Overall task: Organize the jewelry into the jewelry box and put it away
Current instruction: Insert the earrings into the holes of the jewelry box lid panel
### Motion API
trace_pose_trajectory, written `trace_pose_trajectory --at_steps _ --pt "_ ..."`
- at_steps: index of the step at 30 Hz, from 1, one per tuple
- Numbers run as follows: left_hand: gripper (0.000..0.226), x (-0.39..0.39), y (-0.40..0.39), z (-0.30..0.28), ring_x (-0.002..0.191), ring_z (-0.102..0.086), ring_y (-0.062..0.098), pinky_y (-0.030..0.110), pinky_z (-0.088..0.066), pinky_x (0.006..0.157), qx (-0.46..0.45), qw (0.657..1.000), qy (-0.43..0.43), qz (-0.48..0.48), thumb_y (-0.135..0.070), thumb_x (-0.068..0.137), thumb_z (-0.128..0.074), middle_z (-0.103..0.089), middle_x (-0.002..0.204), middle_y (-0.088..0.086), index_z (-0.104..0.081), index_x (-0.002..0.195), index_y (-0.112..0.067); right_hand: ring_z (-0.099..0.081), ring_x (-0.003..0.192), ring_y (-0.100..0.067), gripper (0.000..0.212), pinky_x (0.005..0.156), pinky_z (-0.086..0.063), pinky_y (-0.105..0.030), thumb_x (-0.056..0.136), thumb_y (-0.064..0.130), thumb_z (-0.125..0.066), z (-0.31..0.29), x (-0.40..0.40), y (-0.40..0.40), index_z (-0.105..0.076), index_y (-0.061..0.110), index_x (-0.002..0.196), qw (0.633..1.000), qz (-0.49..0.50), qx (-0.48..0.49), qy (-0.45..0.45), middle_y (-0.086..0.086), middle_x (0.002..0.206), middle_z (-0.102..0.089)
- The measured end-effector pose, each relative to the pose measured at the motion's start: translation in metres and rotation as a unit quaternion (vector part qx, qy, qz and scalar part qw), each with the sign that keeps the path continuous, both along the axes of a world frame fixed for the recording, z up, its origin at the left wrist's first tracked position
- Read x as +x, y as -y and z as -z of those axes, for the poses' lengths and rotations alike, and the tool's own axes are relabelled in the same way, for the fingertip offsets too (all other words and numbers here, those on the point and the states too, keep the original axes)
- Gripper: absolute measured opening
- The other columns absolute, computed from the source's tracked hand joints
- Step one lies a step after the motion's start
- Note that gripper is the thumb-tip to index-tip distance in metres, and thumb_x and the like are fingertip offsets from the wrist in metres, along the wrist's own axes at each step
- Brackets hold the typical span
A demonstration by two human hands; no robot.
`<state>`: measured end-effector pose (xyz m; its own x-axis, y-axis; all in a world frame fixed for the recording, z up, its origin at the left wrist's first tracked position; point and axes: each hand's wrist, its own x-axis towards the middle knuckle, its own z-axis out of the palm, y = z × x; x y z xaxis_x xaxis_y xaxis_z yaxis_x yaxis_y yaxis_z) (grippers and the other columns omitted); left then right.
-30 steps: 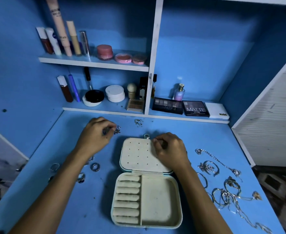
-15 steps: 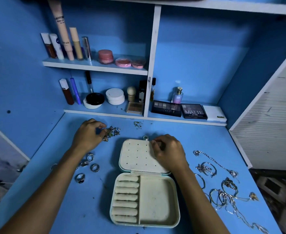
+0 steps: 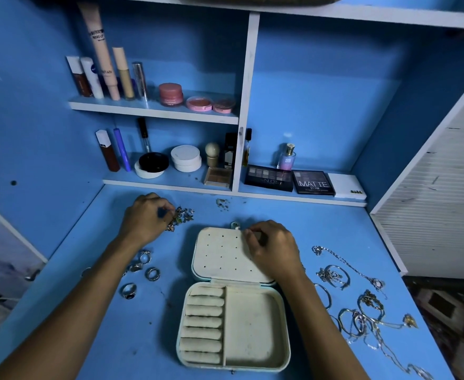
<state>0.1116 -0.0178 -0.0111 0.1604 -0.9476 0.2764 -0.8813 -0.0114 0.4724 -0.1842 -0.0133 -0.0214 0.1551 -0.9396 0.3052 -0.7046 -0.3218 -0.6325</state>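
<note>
Head view: your left hand pinches into the earring pile — lift just one. Your right hand, fingers curled, pinches something tiny at the lid — seat it squarely in a hole.

Blue table bears jewelry box, rings, chains.

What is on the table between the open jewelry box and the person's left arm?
In the head view, several loose rings lie on the blue table between the jewelry box and the left arm.
</note>
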Motion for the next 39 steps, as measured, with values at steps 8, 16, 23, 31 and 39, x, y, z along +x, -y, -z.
trace_pose_trajectory --at_steps 8,16,23,31,39 --pt "0.01 -0.007 -0.001 -0.012 0.082 -0.064 0.021 0.035 -0.054 0.078 -0.026 0.998 -0.058 -0.008 -0.013 0.084 -0.069 -0.07 0.082 -0.002 -0.07 0.081 -0.022 -0.06 0.088 -0.016 0.013 0.071 -0.042 -0.023 0.09 0.03 -0.068 0.001 -0.001 0.0 -0.074 0.018 0.091 1.0 -0.001 -0.001 0.004 0.004 0.09 -0.07" --pt "0.013 -0.028 -0.018 -0.025 0.074 -0.065 0.004 0.01 -0.047 0.07 -0.075 0.983 -0.165 -0.019 -0.005 0.084 -0.071 -0.07 0.073 -0.011 -0.067 0.081 -0.017 -0.059 0.088 -0.016 0.014 0.071 -0.044 -0.024 0.091 0.032 -0.068 0.001 -0.001 0.0 -0.074 0.019 0.092 1.0 0.0 0.002 0.001 0.005 0.092 -0.07" --pt "0.01 -0.052 -0.038 -0.019 0.077 -0.067 0.003 0.01 -0.048 0.073 -0.101 0.967 -0.234 0.023 -0.007 0.088 -0.071 -0.073 0.085 -0.009 -0.073 0.086 -0.016 -0.058 0.087 -0.015 0.014 0.071 -0.039 -0.023 0.091 0.031 -0.069 0.0 -0.001 0.0 -0.075 0.019 0.092 1.0 0.003 0.0 0.005 0.005 0.091 -0.069" --pt "0.017 -0.084 -0.059 0.004 0.08 -0.07 0.005 0.024 -0.056 0.076 -0.172 0.961 -0.205 0.068 -0.011 0.079 -0.081 -0.073 0.09 -0.008 -0.076 0.095 -0.011 -0.06 0.086 -0.016 0.012 0.071 -0.045 -0.025 0.09 0.03 -0.071 0.002 -0.001 0.0 -0.075 0.019 0.09 1.0 0.004 -0.005 0.015 0.005 0.088 -0.069" --pt "0.024 -0.084 -0.065 0.005 0.077 -0.068 0.001 0.015 -0.055 0.075 -0.189 0.959 -0.198 0.074 -0.011 0.074 -0.082 -0.072 0.093 -0.003 -0.077 0.097 -0.006 -0.059 0.087 -0.015 0.013 0.071 -0.042 -0.024 0.09 0.032 -0.07 0.002 -0.001 -0.001 -0.075 0.02 0.092 1.0 0.007 -0.001 0.019 0.006 0.089 -0.069"
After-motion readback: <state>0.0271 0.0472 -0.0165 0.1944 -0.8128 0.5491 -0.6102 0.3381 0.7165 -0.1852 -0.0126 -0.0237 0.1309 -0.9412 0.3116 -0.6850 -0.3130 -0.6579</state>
